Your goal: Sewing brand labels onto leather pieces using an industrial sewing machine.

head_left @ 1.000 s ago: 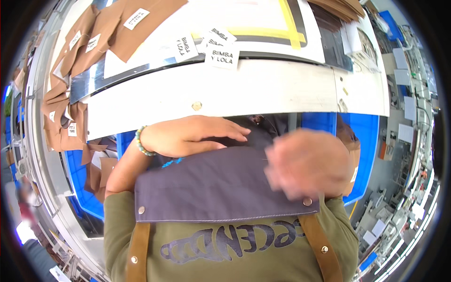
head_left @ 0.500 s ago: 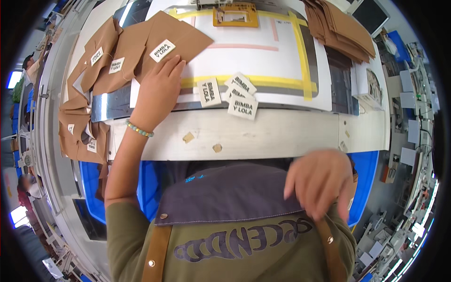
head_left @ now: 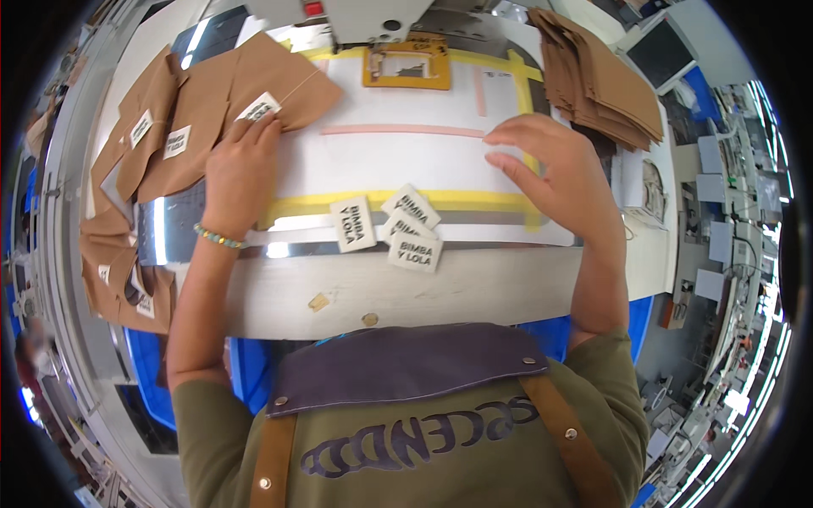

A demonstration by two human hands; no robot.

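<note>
My left hand has its fingers curled onto a white label on a tan cut piece, at the end of a row of similar overlapping, labelled pieces. My right hand hovers at the right side of a white template board edged with yellow tape, thumb and fingers apart and holding nothing. Several loose white printed labels lie on the board's front edge, between my hands. A yellow clamp frame sits at the back of the board, below a machine head.
A stack of tan pieces lies at the back right, near a monitor and a white box. The bench's front ledge runs above blue bins. Other workstations line both sides.
My left hand has moved up and forward from the apron onto the labelled piece. My right hand has risen from near my body to the board. The view has shifted, showing the machine head.
</note>
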